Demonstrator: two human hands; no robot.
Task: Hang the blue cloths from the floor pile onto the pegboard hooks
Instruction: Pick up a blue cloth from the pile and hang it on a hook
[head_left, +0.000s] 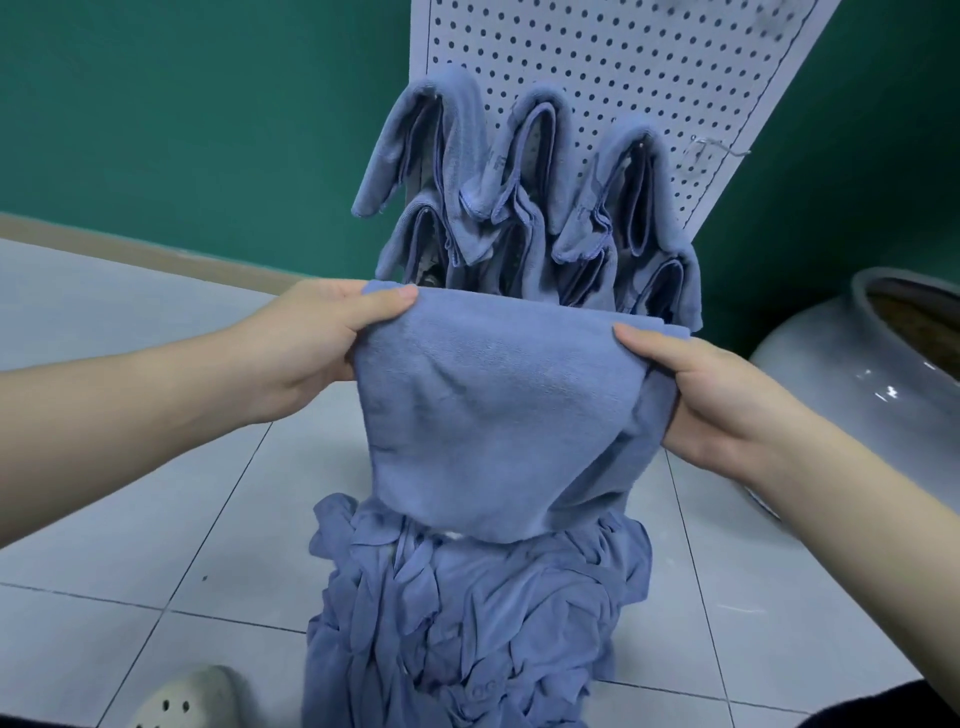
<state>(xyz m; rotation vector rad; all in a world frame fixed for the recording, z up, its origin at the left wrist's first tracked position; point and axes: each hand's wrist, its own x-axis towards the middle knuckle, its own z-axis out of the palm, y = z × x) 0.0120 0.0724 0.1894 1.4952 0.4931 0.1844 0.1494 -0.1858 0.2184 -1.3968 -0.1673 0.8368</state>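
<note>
Both the left hand (317, 343) and right hand (722, 405) are pinching a blue cloth (498, 415) by its top edge, stretching it level above the floor pile (467, 623), the pegboard (623, 78) lying straight ahead, its free hook (719, 149) nearer the right hand.

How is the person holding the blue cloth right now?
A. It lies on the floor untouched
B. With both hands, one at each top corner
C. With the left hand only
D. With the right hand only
B: the left hand and the right hand each pinch an upper corner of the blue cloth, which hangs above the floor pile.
</note>
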